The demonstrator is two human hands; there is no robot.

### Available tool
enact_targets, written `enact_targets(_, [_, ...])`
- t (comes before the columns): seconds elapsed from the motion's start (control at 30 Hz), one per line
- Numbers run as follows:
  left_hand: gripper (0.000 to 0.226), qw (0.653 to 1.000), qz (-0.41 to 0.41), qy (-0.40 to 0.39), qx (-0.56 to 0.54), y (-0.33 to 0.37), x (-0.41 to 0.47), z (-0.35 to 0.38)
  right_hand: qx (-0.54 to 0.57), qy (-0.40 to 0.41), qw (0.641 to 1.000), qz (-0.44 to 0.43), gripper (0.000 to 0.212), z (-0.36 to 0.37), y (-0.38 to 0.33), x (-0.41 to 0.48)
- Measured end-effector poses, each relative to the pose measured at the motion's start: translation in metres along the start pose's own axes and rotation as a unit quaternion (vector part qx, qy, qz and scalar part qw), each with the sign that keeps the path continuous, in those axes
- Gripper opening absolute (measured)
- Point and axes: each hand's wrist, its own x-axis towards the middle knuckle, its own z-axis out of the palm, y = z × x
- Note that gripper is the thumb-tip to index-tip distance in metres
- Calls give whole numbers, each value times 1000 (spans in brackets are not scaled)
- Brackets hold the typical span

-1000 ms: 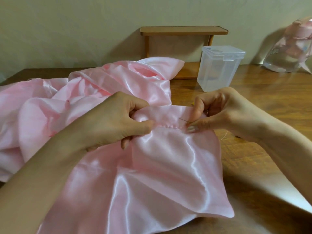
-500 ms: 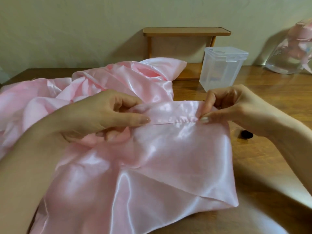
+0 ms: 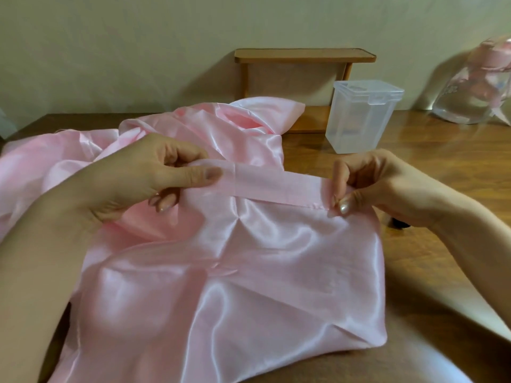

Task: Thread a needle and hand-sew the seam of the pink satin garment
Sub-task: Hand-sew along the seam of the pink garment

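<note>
Two hands, left hand (image 3: pixel 154 172) and right hand (image 3: pixel 370 186), pinch a folded hem band (image 3: pixel 273 183) of pink satin garment (image 3: pixel 249 272) taut above a wooden table (image 3: pixel 442 161).

The garment (image 3: pixel 249 272) lies on the table (image 3: pixel 442 167), filling the centre and left of the frame and running off the lower edge. Its folded band (image 3: pixel 271 183) crosses mid-frame; the left hand (image 3: pixel 143 175) pinches the band's left end and the right hand (image 3: pixel 381 186) its right end. Behind the right hand, a box (image 3: pixel 359 120) stands on the table. A shelf (image 3: pixel 304 56) stands behind box and garment, against the wall. A bottle (image 3: pixel 475 89) sits at the upper right edge, well apart from the box.
</note>
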Motion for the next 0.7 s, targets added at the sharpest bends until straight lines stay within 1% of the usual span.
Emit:
enact_targets(0.1, [66, 998, 12, 62, -17, -3, 3, -1, 37, 10, 999, -30, 14, 1, 1, 1])
enact_targets(0.2, [60, 997, 18, 74, -31, -2, 3, 1, 75, 40, 995, -52, 10, -1, 2, 2])
enact_targets(0.3, [55, 998, 21, 36, -51, -2, 0, -1, 82, 57, 994, -54, 10, -4, 4, 2])
enact_targets(0.4, [53, 996, -23, -31, -85, 0, -3, -1, 72, 64, 994, -54, 11, -8, 7, 2])
enact_targets(0.47, [46, 996, -57, -31, -58, 1, -2, 1, 79, 54, 993, -63, 18, -10, 6, 0])
enact_targets(0.5, [49, 998, -60, -18, -30, 1, -1, 3, 92, 44, 992, -68, 23, -10, 5, -1])
enact_targets(0.53, [56, 998, -59, -1, -3, 1, 1, 4, 105, 30, 991, -72, 25, -9, 3, -1])
enact_targets(0.57, [57, 998, -60, 16, 13, 1, 2, 6, 114, 16, 991, -74, 25, -7, 2, -1])
enact_targets(0.63, [45, 996, -59, 43, 41, 1, 5, 6, 109, 8, 992, -66, 23, -6, 2, 0])
enact_targets(0.7, [39, 996, -60, 39, 56, 1, 5, 9, 79, 30, 996, -41, 19, -7, 4, 1])
